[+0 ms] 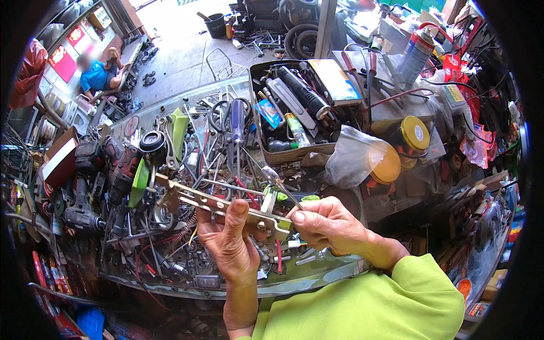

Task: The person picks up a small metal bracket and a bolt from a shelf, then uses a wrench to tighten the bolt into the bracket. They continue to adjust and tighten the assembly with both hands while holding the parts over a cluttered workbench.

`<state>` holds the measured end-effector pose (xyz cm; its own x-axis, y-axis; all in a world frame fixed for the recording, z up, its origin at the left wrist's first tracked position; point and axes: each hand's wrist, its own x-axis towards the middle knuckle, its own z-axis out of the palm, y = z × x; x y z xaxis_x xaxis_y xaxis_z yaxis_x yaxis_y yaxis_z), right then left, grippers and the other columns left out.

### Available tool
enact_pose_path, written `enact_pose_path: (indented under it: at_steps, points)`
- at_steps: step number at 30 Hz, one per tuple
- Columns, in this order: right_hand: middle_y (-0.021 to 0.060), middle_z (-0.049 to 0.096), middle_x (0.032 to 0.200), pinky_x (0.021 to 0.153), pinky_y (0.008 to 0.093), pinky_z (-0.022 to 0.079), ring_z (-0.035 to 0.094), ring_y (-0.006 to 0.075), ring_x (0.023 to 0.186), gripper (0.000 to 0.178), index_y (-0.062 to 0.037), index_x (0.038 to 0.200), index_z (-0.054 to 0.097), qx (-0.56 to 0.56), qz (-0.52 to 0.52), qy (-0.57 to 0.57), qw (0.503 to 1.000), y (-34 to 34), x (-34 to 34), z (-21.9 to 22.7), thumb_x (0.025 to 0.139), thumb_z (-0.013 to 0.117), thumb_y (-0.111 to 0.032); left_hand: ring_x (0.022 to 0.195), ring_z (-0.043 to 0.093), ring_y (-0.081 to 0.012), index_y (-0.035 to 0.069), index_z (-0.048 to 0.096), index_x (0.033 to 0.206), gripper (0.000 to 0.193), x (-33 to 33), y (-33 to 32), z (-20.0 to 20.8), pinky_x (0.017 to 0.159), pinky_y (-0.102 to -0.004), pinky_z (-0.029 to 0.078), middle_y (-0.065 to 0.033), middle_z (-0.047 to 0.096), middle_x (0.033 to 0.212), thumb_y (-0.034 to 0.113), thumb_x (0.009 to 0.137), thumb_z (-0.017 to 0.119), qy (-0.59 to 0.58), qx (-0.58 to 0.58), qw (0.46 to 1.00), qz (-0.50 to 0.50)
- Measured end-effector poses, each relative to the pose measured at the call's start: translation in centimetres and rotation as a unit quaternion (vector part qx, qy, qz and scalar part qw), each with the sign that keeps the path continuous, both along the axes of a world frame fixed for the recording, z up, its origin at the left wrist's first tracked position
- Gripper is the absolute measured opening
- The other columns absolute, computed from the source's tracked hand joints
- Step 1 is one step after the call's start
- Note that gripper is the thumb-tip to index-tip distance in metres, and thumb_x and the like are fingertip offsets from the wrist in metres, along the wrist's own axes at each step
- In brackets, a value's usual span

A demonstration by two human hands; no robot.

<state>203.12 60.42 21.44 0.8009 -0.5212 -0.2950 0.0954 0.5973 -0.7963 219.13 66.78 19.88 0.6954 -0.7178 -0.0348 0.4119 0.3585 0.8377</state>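
Your left hand was closed around a perforated metal bar, thumb up along its near side, fingers under it. Your right hand pinched a slim metal tool between thumb and fingers at the bar's right end (whether the tool touched the bar, you couldn't tell from above). That bar sat tilted over the table, its left end higher in view than its right, in front of your lime-green shirt. Beneath and beyond it, loose parts and hand tools covered the tabletop, with a red-and-black power drill to your left. Past your hands lay a blue-handled screwdriver; beyond and to the right stood an open tin box full of tools, a clear plastic bag beside it. Farther off, a black bucket stood on the floor, and a person in blue sat at far left.
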Motion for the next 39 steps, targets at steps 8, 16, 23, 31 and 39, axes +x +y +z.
enact_pose_path:
  at_steps: [8, 16, 23, 31, 39]
  points:
    - [-0.0053, 0.043, 0.060, 0.044, 0.0216, 0.025, 0.034, 0.0030, 0.049, 0.029, -0.0043, 0.087, 0.060, 0.025, 0.034, -0.019, 0.999, 0.2, 0.0, 0.1, 0.098, 0.055, -0.031, 0.049, 0.053, -0.0039, 0.013, 0.054, 0.087, 0.022, -0.7, -0.4, 1.2, 0.038, -0.0170, 0.038, 0.0062, 0.054, 0.068, 0.015, 0.080, 0.075, 0.015, 0.077, 0.996, 0.033]
    - [0.0075, 0.061, 0.067, 0.046, 0.0293, 0.045, 0.058, 0.0199, 0.049, 0.024, 0.0047, 0.104, 0.063, -0.598, -0.098, 0.053, 0.793, -0.4, 0.0, -1.3, 0.083, 0.066, -0.005, 0.068, 0.061, -0.0149, 0.003, 0.050, 0.107, 0.024, -0.6, 0.1, 0.6, 0.057, -0.0255, 0.049, -0.0080, 0.062, 0.082, 0.014, 0.087, 0.058, 0.048, 0.057, 0.996, -0.058]
    - [0.0123, 0.069, 0.083, 0.053, 0.0280, 0.051, 0.067, 0.0171, 0.061, 0.045, 0.0046, 0.118, 0.058, -0.557, -0.086, 0.017, 0.826, -0.2, -0.4, -0.2, 0.077, 0.072, -0.005, 0.089, 0.051, -0.0227, -0.002, 0.049, 0.115, 0.030, 0.2, -0.4, 0.5, 0.085, -0.0376, 0.042, -0.0090, 0.052, 0.083, 0.017, 0.093, 0.045, 0.284, -0.087, 0.942, -0.158]
    - [0.0087, 0.059, 0.070, 0.052, 0.0254, 0.043, 0.052, 0.0117, 0.055, 0.024, 0.0040, 0.111, 0.060, -0.451, -0.023, 0.089, 0.888, 0.3, -1.8, 2.2, 0.094, 0.059, -0.012, 0.076, 0.050, -0.0178, 0.008, 0.048, 0.114, 0.033, 0.6, -0.1, 0.3, 0.073, -0.0381, 0.044, -0.0024, 0.048, 0.077, 0.037, 0.102, 0.039, 0.303, -0.115, 0.939, -0.118]
    - [0.0084, 0.053, 0.064, 0.049, 0.0300, 0.041, 0.051, 0.0159, 0.052, 0.021, 0.0004, 0.109, 0.059, -0.399, 0.051, 0.102, 0.910, 1.8, -1.1, 1.6, 0.094, 0.059, -0.014, 0.067, 0.042, -0.0111, 0.006, 0.050, 0.113, 0.035, 0.3, -0.1, 0.5, 0.059, -0.0275, 0.040, 0.0007, 0.040, 0.070, 0.038, 0.101, 0.043, 0.184, -0.145, 0.972, -0.035]
